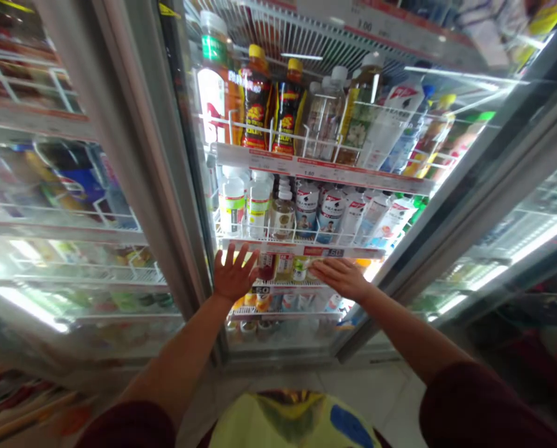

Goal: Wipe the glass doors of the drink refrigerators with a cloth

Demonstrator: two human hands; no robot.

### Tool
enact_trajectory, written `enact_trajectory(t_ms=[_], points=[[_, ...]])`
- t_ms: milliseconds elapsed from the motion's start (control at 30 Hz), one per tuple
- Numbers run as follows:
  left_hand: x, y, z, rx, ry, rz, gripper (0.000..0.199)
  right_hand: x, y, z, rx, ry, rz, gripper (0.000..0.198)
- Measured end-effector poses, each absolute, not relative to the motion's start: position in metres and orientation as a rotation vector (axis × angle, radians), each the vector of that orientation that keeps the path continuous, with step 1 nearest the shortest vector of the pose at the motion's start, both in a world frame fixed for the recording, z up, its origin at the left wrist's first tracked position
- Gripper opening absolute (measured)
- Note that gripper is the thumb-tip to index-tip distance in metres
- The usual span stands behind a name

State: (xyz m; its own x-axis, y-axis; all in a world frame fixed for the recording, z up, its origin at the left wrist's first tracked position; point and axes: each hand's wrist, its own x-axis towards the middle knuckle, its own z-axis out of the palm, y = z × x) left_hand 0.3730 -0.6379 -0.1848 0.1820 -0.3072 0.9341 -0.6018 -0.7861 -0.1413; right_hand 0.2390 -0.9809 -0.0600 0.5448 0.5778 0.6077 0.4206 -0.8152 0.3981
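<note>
My left hand (234, 274) is raised before the lower shelves of a drinks fridge, its fingers spread and nothing in it. To its right, my right hand (342, 277) points inward with the fingers stretched out and close together; I see nothing held in it. Small bottles (284, 267) with dark and pale labels stand on the shelf between my hands. Just above are white-capped bottles (258, 205), a small round-shouldered bottle (282, 218) and blue-and-white bottles (330, 214). Whether my fingers touch anything, I cannot tell.
Dark bottles with yellow caps (254, 102) and a tall orange drink bottle (213, 81) fill the upper shelf. A grey upright frame (142, 124) runs on the left, another frame (427, 242) slants on the right. Further shelves of drinks (73, 180) lie leftward. Yellow cloth (287, 423) covers my front.
</note>
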Motion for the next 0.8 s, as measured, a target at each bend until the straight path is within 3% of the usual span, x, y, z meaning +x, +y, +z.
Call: enact_trajectory(t_ms=[100, 200, 267, 333, 433, 533, 600, 700, 800], points=[[0.376, -0.638, -0.188, 2.198, -0.848, 1.611, 0.053, 0.241, -1.018, -0.020, 2.448, 0.852, 1.413, 0.041], [0.378, -0.638, -0.191, 2.147, -0.850, 1.582, 0.058, 0.249, -1.053, 0.024, 2.285, 0.407, 2.084, 0.043], [0.379, -0.638, -0.193, 2.156, -0.846, 1.552, 0.056, 0.251, -1.051, 0.018, 2.143, 0.155, 2.380, 0.046], [0.379, -0.638, -0.193, 2.190, -0.830, 1.522, 0.050, 0.246, -1.029, -0.017, 2.167, 0.255, 2.309, 0.051], [0.377, -0.639, -0.192, 2.201, -0.827, 1.492, 0.046, 0.231, -0.998, -0.072, 2.320, 0.688, 1.869, 0.046], [0.375, -0.639, -0.189, 2.187, -0.847, 1.536, 0.048, 0.225, -1.013, -0.063, 2.372, 0.911, 1.578, 0.043], [0.374, -0.639, -0.188, 2.172, -0.859, 1.593, 0.053, 0.229, -1.045, -0.022, 2.354, 0.765, 1.752, 0.044], [0.373, -0.640, -0.186, 2.162, -0.862, 1.623, 0.057, 0.242, -1.084, 0.033, 2.155, 0.163, 2.378, 0.040], [0.373, -0.641, -0.185, 2.165, -0.857, 1.610, 0.060, 0.247, -1.067, 0.024, 2.061, 0.015, 2.500, 0.046]])
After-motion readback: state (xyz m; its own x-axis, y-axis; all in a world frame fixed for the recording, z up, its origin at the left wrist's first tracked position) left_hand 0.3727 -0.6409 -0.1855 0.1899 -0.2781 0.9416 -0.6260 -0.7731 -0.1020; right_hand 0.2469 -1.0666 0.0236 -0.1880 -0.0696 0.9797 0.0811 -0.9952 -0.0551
